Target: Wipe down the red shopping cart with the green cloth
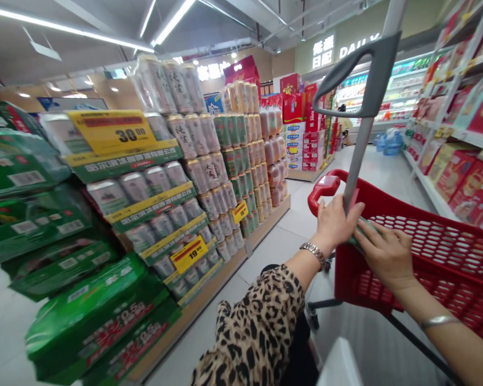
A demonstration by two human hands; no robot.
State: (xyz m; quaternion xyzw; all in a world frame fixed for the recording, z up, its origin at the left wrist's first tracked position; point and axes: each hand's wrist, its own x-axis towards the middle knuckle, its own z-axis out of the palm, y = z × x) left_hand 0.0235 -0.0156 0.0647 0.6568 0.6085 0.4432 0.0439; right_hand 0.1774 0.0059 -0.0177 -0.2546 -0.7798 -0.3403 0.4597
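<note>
My left hand [337, 224], with a metal watch at its wrist and a leopard-print sleeve, is closed around the handle of a red shopping cart [370, 287], right at the foot of a grey metal pole [360, 155]. My right hand [386, 254], with a silver bangle on the wrist, lies just beside it. Its fingers curl over the same handle, where a greenish strip shows under them; most of the handle is hidden by both hands. Higher on the pole sits a dark grey loop grip [372, 75], touched by neither hand.
Stacked beer cans [193, 134] with yellow price signs [123, 133] line the left, beside green beer cartons [100, 316]. Shelves of red boxes [462, 171] run along the right. The tiled aisle [370, 161] leads to blue water bottles [388, 142] and a lit chiller [402, 88].
</note>
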